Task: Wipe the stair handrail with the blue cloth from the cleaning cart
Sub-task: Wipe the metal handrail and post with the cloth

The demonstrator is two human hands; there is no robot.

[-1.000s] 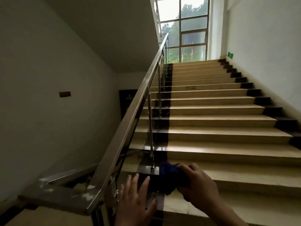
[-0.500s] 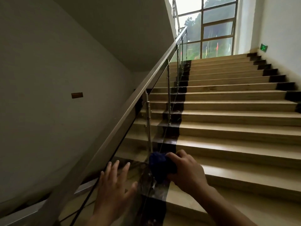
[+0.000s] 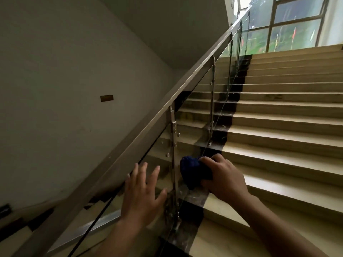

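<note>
A steel handrail (image 3: 185,82) climbs from lower left to upper right above glass panels and thin metal posts. My right hand (image 3: 224,179) is closed on a bunched dark blue cloth (image 3: 193,170), held low beside a post (image 3: 173,145), below the rail and apart from it. My left hand (image 3: 143,191) is open with fingers spread, in front of the glass panel and just under the rail, holding nothing.
Beige stone stairs (image 3: 278,127) with a dark border strip rise to a landing with a large window (image 3: 289,28). A plain wall with a small brown plaque (image 3: 106,98) lies left of the rail. A lower rail section (image 3: 89,227) runs at bottom left.
My view has swung left and closer to the rail. Both hands have risen slightly towards the rail, the right still gripping the cloth, the left still open.
</note>
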